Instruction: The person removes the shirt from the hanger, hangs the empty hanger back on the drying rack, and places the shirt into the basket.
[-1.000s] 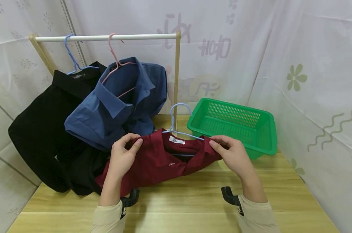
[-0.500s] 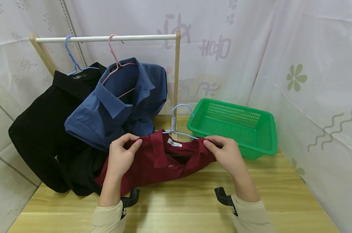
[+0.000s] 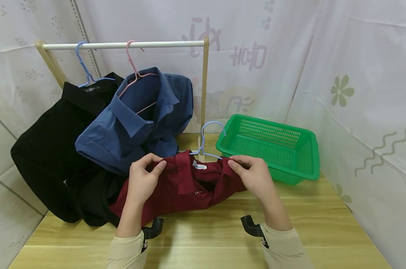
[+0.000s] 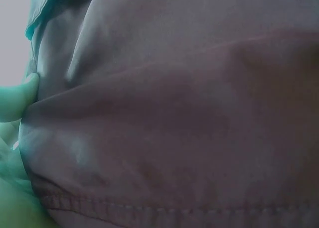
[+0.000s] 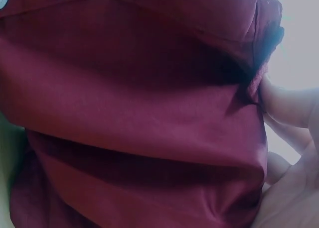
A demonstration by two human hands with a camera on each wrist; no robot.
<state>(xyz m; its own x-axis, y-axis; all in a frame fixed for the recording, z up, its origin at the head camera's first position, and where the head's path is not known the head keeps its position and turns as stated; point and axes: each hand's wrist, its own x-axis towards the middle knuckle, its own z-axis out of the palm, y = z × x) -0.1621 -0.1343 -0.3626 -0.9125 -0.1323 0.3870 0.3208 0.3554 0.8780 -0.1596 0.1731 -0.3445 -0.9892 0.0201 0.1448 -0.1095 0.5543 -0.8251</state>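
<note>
Both hands hold up a dark red collared shirt (image 3: 192,190) by its shoulders, above the wooden table. My left hand (image 3: 143,179) pinches the left shoulder between thumb and fingers. On the other side my right hand (image 3: 254,175) pinches the cloth right beside the collar. A light blue hanger (image 3: 203,140) sits inside the shirt, its hook sticking up out of the neck opening and curving to the right. A white label (image 3: 199,165) shows inside the collar. In the right wrist view the red cloth (image 5: 134,103) hangs in folds from the thumb and fingers.
A rack with a white rail (image 3: 169,44) stands behind, at the left. From it hang a black garment (image 3: 45,149) on a blue hanger and a blue shirt (image 3: 122,127) on a pink hanger. A green basket (image 3: 290,173) stands at the right on the wooden table (image 3: 203,239).
My right hand has moved left toward the collar, bringing the shirt's shoulders closer together. The hanger's hook has shifted slightly right. The left hand has stayed nearly in place.
</note>
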